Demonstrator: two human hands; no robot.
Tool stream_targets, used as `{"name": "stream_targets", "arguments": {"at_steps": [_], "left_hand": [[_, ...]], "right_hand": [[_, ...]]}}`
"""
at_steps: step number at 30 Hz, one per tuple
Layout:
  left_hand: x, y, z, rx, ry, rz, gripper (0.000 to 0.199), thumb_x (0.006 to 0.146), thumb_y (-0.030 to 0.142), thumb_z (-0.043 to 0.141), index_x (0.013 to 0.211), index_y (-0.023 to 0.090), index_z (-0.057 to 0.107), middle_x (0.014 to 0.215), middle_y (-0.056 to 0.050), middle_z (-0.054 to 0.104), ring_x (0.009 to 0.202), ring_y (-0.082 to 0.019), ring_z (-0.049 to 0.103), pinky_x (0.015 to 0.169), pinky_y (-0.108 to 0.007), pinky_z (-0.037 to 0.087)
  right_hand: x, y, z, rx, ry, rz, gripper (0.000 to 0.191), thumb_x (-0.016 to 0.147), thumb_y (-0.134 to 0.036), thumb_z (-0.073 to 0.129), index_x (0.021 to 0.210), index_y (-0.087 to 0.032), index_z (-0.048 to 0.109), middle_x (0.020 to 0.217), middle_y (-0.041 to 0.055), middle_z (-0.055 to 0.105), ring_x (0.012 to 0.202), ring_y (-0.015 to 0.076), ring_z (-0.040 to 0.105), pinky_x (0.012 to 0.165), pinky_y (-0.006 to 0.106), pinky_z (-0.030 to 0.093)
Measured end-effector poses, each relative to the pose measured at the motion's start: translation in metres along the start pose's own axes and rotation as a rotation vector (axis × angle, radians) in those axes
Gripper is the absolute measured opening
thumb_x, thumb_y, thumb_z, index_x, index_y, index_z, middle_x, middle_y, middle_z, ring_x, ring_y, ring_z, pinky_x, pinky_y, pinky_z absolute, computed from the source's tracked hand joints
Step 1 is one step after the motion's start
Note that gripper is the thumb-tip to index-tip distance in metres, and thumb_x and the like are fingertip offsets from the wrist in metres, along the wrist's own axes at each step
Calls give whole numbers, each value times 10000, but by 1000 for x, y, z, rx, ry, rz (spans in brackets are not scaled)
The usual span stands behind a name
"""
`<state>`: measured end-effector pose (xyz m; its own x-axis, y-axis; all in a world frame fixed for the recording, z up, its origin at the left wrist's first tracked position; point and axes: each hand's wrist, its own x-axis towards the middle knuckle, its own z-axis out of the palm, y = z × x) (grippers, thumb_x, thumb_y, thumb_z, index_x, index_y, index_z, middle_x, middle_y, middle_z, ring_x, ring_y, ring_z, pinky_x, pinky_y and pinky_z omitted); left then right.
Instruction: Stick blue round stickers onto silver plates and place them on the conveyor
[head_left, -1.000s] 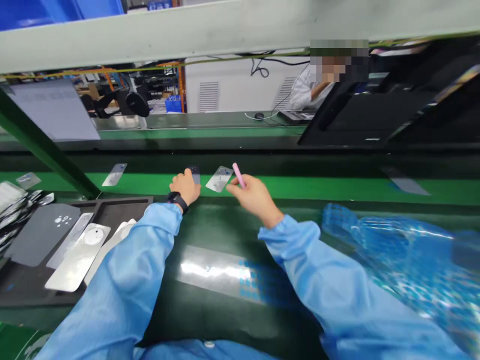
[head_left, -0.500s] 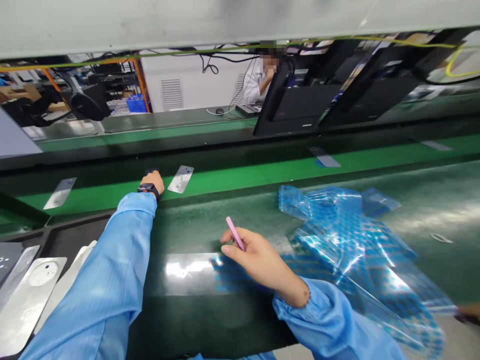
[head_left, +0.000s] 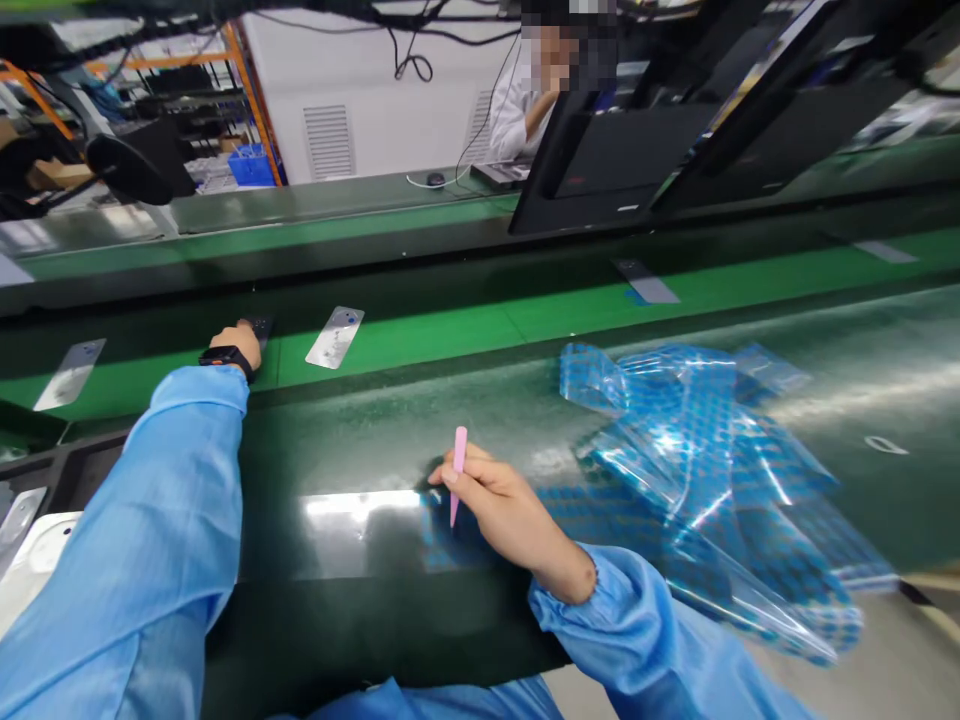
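My left hand [head_left: 237,346], with a black band on its wrist, reaches to the green strip at the back of the bench. A dark panel [head_left: 262,328] shows just beside its fingers. Most of those fingers are hidden, so I cannot tell whether they grip the panel. Nearest on the right lies a silver phone back panel [head_left: 335,337], and another silver panel [head_left: 71,375] is to the left. Over the dark green bench [head_left: 360,625], my right hand [head_left: 499,495] is closed around a slim pink tapered stick [head_left: 458,462], its pointed end downward.
Crumpled blue-patterned clear film [head_left: 697,440] covers much of the right side. A small white loop [head_left: 886,445] lies beyond it. More panels sit in a black tray [head_left: 97,460] at left. Black monitors [head_left: 600,165] stand behind the green strip; a person [head_left: 517,115] sits beyond.
My left hand has moved left along the green strip, and the dark panel now shows at its right. In my right hand the pink stick has turned more upright. The view has shifted.
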<state>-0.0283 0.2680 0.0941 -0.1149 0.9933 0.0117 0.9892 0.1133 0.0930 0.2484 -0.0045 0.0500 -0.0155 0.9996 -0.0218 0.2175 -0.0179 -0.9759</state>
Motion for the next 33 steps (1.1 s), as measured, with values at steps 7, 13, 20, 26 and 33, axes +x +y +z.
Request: {"name": "stream_targets", "arguments": {"at_steps": [7,13,20,26,33], "left_hand": [[24,-5,-15,306,-158,-51,565,809,286,656,1230,-22,439,1256,-222,597,1179,-346,564,938,-400,483],[29,0,-11,382,-166,-73,561,811,325,689,1189,-23,465,1305,-195,582,1226,-356,533,984,-455,457],[6,13,-31,224,90,-14,573,760,166,662,1279,27,461,1295,-185,581,1196,-350,547,948,-546,459],[-78,17,-92,-85,257,111,416,729,189,483,1077,158,708,881,41,699,871,-178,658,841,-369,527],[-231,9,-43,-463,96,190,297,761,312,514,920,237,752,923,18,751,860,-194,676,865,-317,534]], "right_hand": [[-11,11,-2,-56,-101,101,341,919,-455,470,765,-193,624,633,20,634,579,142,604,555,251,492],[-30,16,3,-80,-110,188,187,889,-375,525,816,-215,588,689,31,674,603,167,660,564,275,531],[-31,25,9,-56,-20,163,194,893,-394,530,816,-219,561,702,35,690,606,175,670,580,294,550],[-30,14,9,8,-75,147,218,871,-410,548,806,-206,585,696,34,690,626,166,678,604,287,566],[-5,13,8,19,15,214,137,858,-283,616,774,-180,581,634,21,690,558,133,670,551,233,559]]}}
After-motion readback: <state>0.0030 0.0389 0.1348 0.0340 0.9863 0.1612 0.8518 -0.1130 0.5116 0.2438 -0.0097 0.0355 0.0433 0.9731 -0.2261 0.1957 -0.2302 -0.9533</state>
